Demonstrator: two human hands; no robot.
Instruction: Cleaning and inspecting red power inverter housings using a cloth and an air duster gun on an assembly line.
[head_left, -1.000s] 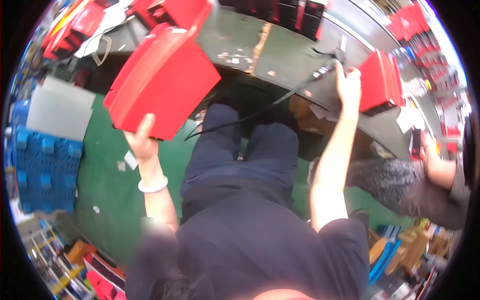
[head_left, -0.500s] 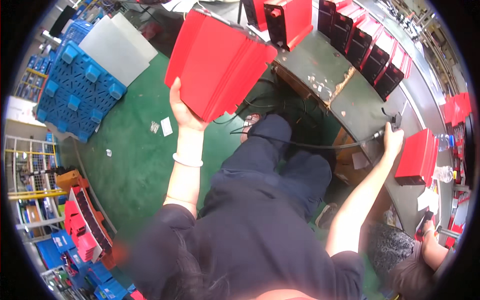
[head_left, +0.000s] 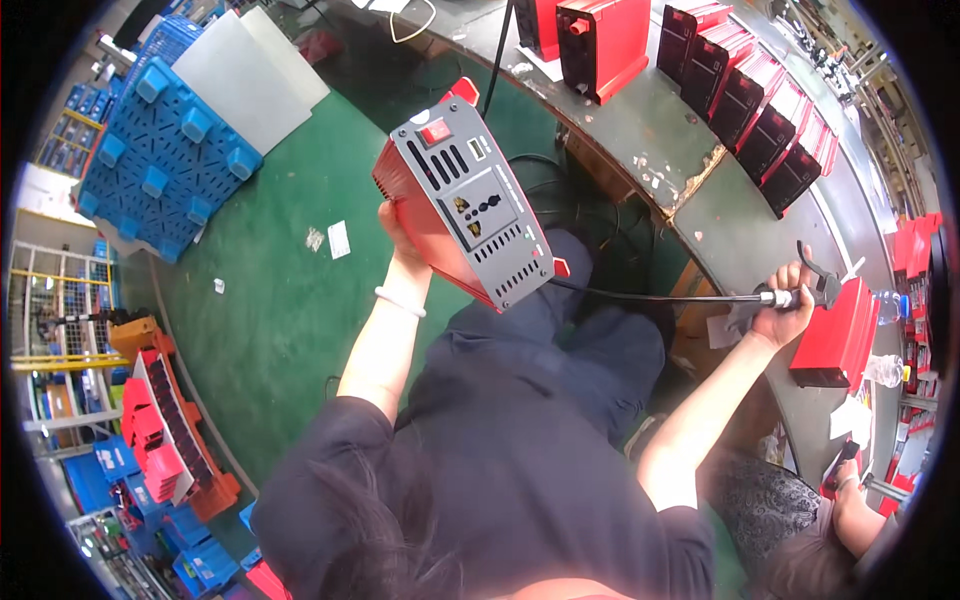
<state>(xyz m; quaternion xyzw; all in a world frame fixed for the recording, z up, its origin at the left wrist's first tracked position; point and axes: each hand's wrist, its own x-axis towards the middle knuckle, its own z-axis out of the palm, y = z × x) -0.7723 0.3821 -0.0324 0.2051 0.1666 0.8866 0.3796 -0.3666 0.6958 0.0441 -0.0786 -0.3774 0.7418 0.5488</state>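
Note:
My left hand holds up a red power inverter by its side, clear of the bench. Its grey end panel faces me, with a red switch, slots and a socket; my fingers are partly behind the casing. Over at the bench edge on the right, my right hand is closed round a black air blow gun. A black hose runs leftward from the gun, passing over my legs. Just right of that hand, another red inverter casing lies on the bench.
A row of red and black inverters and two more units stand on the grey-green workbench. Clear bottles are at the right. A blue plastic pallet is at the far left. Another person's arm is at lower right.
The inverter has been turned so its end panel, instead of its broad red side, faces me, and it sits a little lower and right. My right hand has rotated with the blow gun.

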